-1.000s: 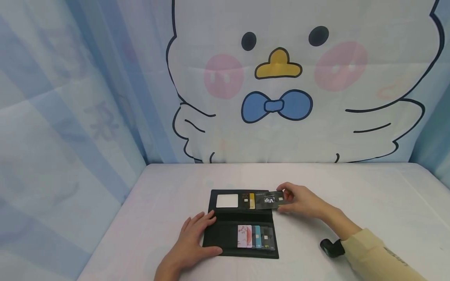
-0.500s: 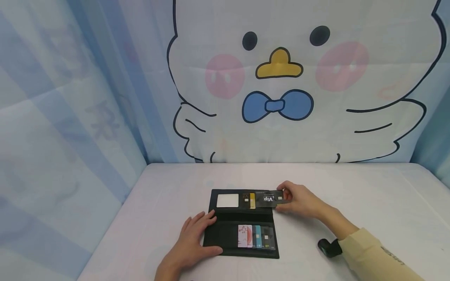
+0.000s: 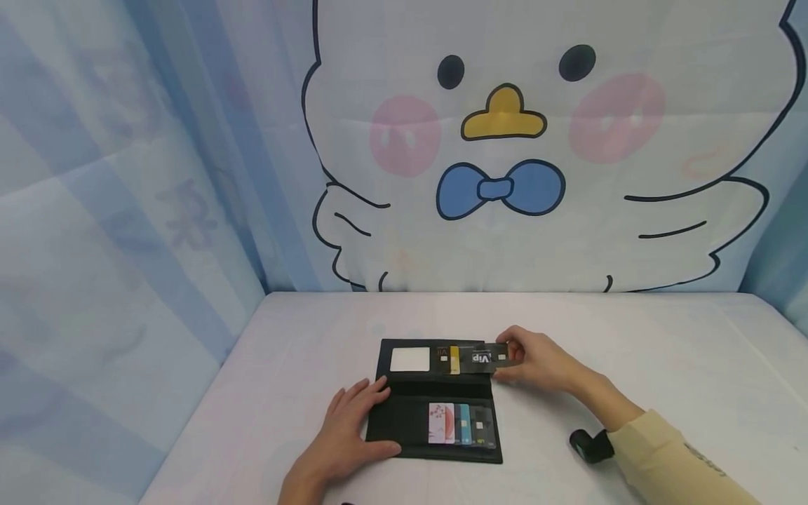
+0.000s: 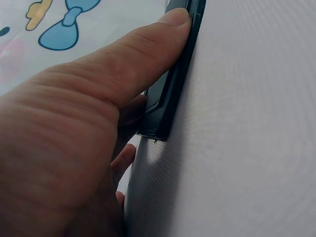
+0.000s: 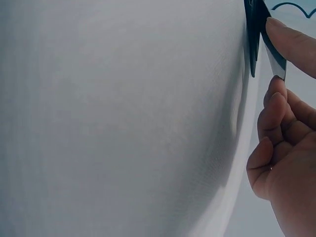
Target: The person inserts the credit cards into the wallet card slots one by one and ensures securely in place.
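A black wallet (image 3: 400,417) lies spread flat on the table in the head view, its fold running crosswise. My right hand (image 3: 536,361) pinches the right end of a dark "Vip" card (image 3: 482,358), which overlaps the upper panel's pocket and sticks out past its right edge. In the right wrist view, the thumb presses one face of the card (image 5: 276,57), with fingertips behind it. My left hand (image 3: 344,435) rests on the wallet's left side, fingers spread. Its thumb lies along the near edge of the wallet (image 4: 160,106) in the left wrist view.
Left of the "Vip" card are a white panel (image 3: 410,359), a dark card (image 3: 441,358) and a gold-edged card (image 3: 454,360). The lower panel bears a pink card (image 3: 440,423), a blue card (image 3: 465,424) and a dark card (image 3: 482,426). A printed curtain (image 3: 505,252) stands behind the table (image 3: 631,337).
My right hand has shifted slightly left with the "Vip" card, which now sits straighter along the upper pocket. The left hand stays in place on the wallet.
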The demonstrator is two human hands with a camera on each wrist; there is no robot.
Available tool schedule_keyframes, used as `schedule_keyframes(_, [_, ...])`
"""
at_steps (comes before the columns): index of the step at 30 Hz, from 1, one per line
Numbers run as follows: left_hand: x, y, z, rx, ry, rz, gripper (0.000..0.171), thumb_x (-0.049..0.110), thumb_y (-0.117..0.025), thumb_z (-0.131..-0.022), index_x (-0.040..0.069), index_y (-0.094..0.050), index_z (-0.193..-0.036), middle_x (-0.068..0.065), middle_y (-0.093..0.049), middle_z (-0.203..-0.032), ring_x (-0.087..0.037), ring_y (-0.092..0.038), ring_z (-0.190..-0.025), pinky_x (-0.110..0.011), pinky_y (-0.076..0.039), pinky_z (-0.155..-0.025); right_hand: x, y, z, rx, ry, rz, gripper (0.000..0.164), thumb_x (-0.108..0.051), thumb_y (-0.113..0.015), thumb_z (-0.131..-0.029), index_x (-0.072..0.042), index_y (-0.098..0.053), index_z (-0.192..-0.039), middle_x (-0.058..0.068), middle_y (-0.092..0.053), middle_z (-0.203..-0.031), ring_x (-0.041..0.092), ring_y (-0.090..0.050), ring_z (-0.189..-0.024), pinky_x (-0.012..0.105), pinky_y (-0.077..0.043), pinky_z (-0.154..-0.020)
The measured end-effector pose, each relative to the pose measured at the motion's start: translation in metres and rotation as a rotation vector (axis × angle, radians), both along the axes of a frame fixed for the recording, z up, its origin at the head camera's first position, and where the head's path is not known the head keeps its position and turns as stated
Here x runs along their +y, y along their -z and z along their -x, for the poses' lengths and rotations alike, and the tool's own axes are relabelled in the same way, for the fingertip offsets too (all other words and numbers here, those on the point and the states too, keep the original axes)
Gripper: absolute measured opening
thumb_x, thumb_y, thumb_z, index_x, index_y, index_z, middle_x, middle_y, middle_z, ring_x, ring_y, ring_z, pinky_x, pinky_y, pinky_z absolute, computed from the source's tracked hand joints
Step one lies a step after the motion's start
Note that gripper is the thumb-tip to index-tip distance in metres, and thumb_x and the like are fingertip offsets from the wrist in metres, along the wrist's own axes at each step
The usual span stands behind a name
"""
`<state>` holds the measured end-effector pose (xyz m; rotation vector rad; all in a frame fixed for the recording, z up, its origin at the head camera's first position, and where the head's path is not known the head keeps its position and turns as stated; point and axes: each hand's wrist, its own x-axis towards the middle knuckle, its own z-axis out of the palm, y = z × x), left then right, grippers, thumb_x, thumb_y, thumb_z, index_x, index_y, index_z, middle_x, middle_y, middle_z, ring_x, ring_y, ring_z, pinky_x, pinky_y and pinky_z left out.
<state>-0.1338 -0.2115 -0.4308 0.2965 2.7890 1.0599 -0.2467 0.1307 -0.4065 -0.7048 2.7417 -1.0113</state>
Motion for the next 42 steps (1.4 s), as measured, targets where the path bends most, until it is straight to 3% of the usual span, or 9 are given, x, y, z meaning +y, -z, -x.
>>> schedule_keyframes(42, [0.000,-0.001,0.000,-0.002,0.000,-0.006,0.083,0.044,-0.087,-0.076,0.009,-0.055,-0.144,-0.005,-0.038,-0.160,-0.034,-0.019,-0.150,-0.062,0.000,-0.119,0.012,0.009,0.008,-0.068,-0.085,0.105,0.052,-0.023,-0.082,-0.087,0.003,-0.058,-0.126,0.001,-0.052,-0.088,0.018,-0.050,-0.080,0.028,-0.042,-0.068])
